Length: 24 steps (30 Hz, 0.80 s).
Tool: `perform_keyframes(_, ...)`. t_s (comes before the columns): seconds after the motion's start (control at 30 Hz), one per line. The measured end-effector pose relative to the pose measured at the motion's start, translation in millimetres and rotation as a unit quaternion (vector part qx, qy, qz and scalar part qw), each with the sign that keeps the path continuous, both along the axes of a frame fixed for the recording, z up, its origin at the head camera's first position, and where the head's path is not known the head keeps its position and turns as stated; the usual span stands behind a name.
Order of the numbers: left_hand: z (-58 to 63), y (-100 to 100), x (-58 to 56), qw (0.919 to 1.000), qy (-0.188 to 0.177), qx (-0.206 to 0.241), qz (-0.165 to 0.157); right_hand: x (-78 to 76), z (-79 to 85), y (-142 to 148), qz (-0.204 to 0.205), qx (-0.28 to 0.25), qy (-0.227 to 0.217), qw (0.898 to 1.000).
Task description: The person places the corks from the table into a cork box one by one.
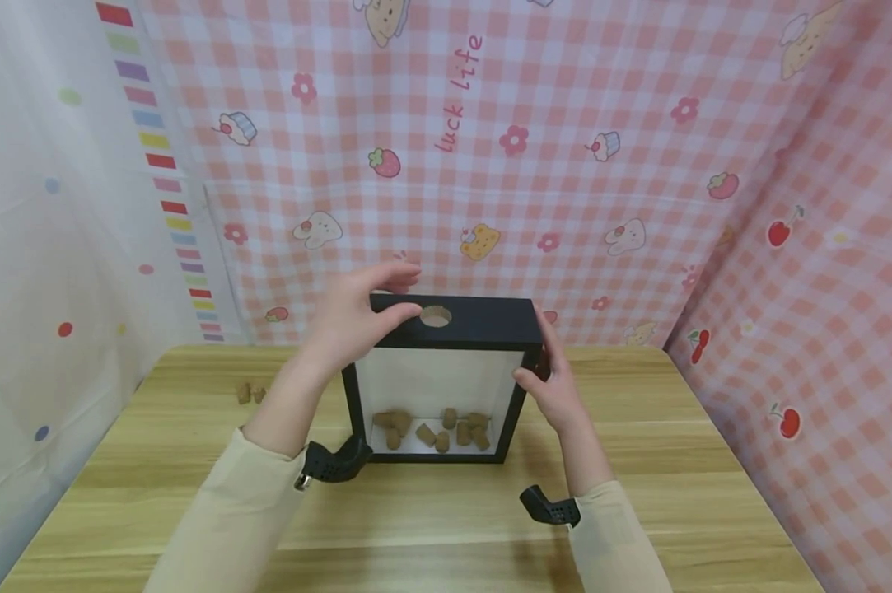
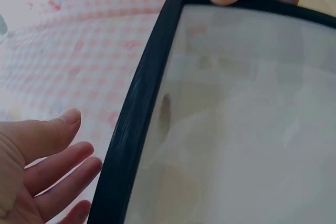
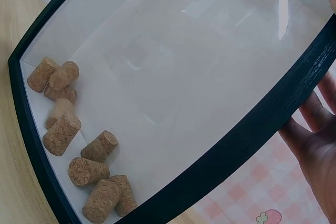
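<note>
A black-framed display box (image 1: 483, 321) with a clear front and a round hole (image 1: 436, 316) in its top stands upright on the table. Several corks (image 3: 62, 133) lie along its bottom, inside. My right hand (image 1: 560, 391) grips the box's right side, thumb on the front edge and fingers behind. Over the top left corner hovers my left hand (image 1: 345, 317), its thumb pointing toward the hole. In the left wrist view the left hand's fingers (image 2: 68, 184) are spread, with nothing between them and the thumb.
A few loose corks (image 1: 244, 393) lie on the wooden table (image 1: 416, 535) to the left of the box. Behind it hangs a pink checked cloth (image 1: 446, 198), with another cloth (image 1: 824, 288) along the right side.
</note>
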<state>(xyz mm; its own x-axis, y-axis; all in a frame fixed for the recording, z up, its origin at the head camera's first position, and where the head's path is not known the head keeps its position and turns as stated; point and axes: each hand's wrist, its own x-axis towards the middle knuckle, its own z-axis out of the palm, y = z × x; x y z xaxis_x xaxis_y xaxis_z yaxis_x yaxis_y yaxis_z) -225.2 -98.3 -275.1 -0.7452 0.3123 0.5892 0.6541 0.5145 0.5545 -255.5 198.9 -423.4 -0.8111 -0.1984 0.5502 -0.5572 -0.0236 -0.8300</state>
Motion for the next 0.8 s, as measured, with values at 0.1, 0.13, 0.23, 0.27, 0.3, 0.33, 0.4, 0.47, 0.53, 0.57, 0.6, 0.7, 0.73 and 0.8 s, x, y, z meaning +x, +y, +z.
perform_keyframes(0.1,-1.8,-18,3.4,0.9999,0.003,0.011,0.010,-0.3,0.2,-1,0.003,-0.002,0.003,1.000)
perform_keyframes(0.13,-3.0,-24,4.4,0.9998,0.001,0.011,0.016,-0.2,0.5,-1,0.003,-0.003,0.004,1.000)
perform_keyframes(0.23,-8.0,-43,6.8,0.9991,-0.008,0.012,0.040,0.2,1.0,-2,0.003,-0.006,0.006,1.000)
perform_keyframes(0.27,-9.9,-49,7.5,0.9989,-0.010,0.012,0.044,0.2,0.9,-2,0.004,-0.007,0.005,1.000)
perform_keyframes(0.3,-12.2,-55,7.9,0.9988,-0.014,0.015,0.044,0.3,1.0,-2,0.005,-0.008,0.004,1.000)
perform_keyframes(0.33,-14.6,-62,8.4,0.9987,-0.018,0.019,0.044,0.4,1.0,-2,0.005,-0.008,0.003,1.000)
perform_keyframes(0.4,-20.6,-74,9.4,0.9985,-0.027,0.021,0.044,0.5,0.8,-2,0.005,-0.009,0.001,1.000)
perform_keyframes(0.47,-27.3,-85,11.0,0.9979,-0.039,0.019,0.049,0.7,0.6,-2,0.003,-0.009,0.000,1.000)
perform_keyframes(0.53,-35.6,-96,12.0,0.9965,-0.056,0.016,0.060,0.8,0.7,-2,0.001,-0.009,0.001,1.000)
perform_keyframes(0.57,-40.0,-101,12.8,0.9955,-0.065,0.015,0.068,0.8,0.8,-2,0.000,-0.009,0.002,1.000)
perform_keyframes(0.6,-44.6,-106,13.4,0.9941,-0.076,0.014,0.076,0.9,0.9,-2,0.000,-0.010,0.002,1.000)
perform_keyframes(0.7,-60.2,-119,13.1,0.9892,-0.107,0.013,0.099,1.0,1.3,-3,0.000,-0.009,0.002,1.000)
perform_keyframes(0.73,-66.3,-123,12.3,0.9876,-0.115,0.012,0.106,1.2,1.3,-3,-0.001,-0.009,0.001,1.000)
perform_keyframes(0.8,-79.1,-131,9.5,0.9850,-0.127,0.012,0.116,1.6,1.3,-3,-0.003,-0.008,-0.004,1.000)
